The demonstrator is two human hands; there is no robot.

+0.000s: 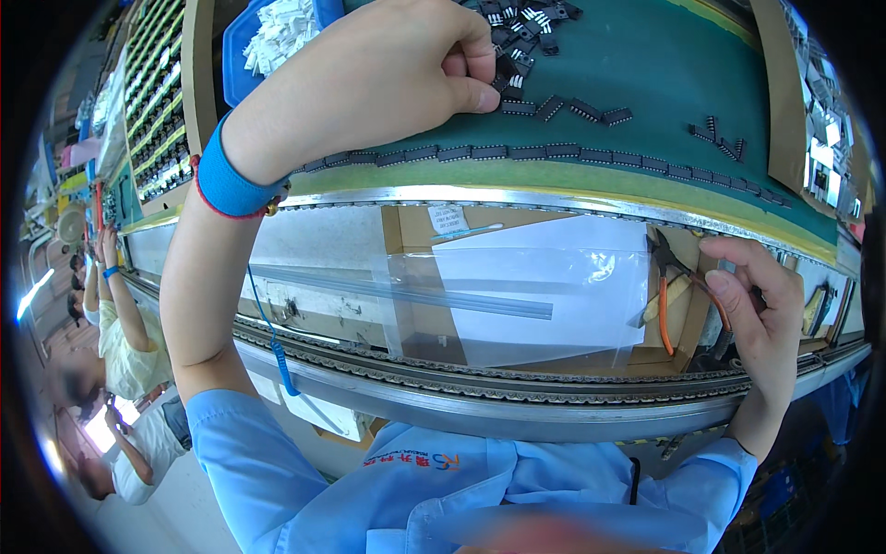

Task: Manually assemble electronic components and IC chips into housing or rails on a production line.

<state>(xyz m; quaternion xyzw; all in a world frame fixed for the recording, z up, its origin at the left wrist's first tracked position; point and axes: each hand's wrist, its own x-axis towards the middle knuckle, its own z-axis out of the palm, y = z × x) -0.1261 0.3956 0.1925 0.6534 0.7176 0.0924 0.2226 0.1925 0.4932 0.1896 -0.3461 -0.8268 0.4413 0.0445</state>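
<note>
My left hand (388, 74) reaches over the green mat (646, 69) with thumb and fingers bent together at the edge of a pile of black components (521, 37). What its fingertips hold, if anything, is hidden. Beside them lie a few loose black chips (585, 109) with pins. A long row of similar chips (489, 151) runs along the mat's near edge. My right hand (766, 305) is over the right end of the rail, thumb and forefinger curled close together; I cannot make out what is between them. Orange-handled cutters (666, 309) lie just left of it.
A blue tray (236, 55) of white parts stands behind my left forearm. Below the mat, a cardboard box (420, 323) holds a clear plastic bag (526, 342) and a swab (471, 231). A chain rail (480, 380) crosses near my body. Other people are at far left.
</note>
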